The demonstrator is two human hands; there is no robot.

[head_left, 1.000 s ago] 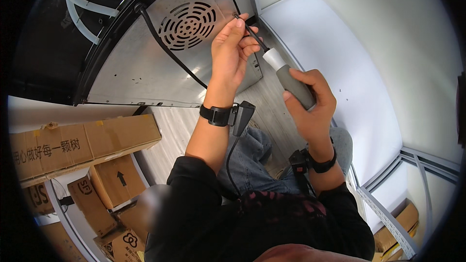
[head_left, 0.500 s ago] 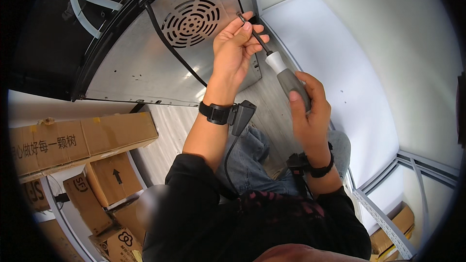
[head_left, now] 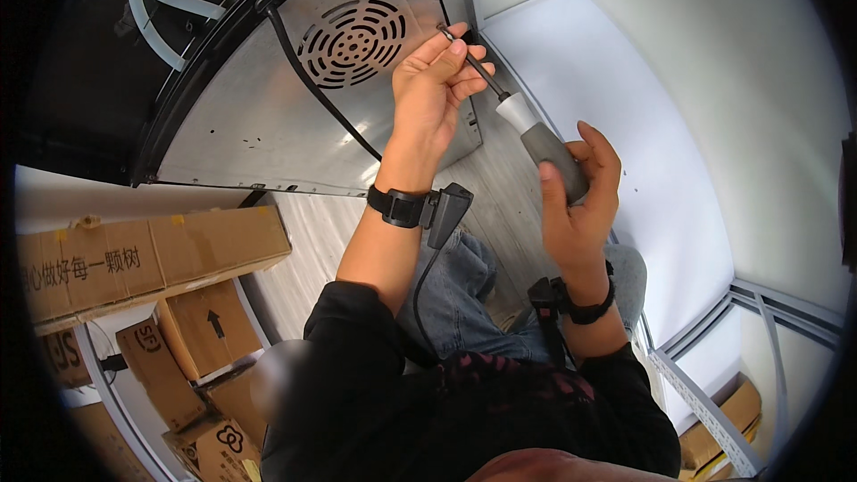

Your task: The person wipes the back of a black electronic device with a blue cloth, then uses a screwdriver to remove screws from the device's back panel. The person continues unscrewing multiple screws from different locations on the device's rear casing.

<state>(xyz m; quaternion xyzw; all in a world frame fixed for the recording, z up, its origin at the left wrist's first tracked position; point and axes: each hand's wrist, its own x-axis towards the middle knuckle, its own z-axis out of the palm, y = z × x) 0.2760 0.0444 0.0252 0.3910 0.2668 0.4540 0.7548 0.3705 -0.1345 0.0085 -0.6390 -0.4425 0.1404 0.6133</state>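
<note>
**Long screwdriver with a tapered grey-and-white handle (head_left: 555, 159) slanted up beside a silver metal panel (head_left: 259, 134)**

The left hand (head_left: 433, 89) had its thumb and fingers closed around the screwdriver's dark shaft, close to the tip. The tip poked out just beyond those fingertips, near the panel's right edge; whether it touched the metal could not be told. Below and right of them, the right hand (head_left: 582, 205) curved loosely about the grey handle's lower end, thumb against one side, fingers round the other. Left of the left fingers were a round slotted vent (head_left: 353, 46) and, farther off, a thick black rubbery cable (head_left: 312, 89).
</note>
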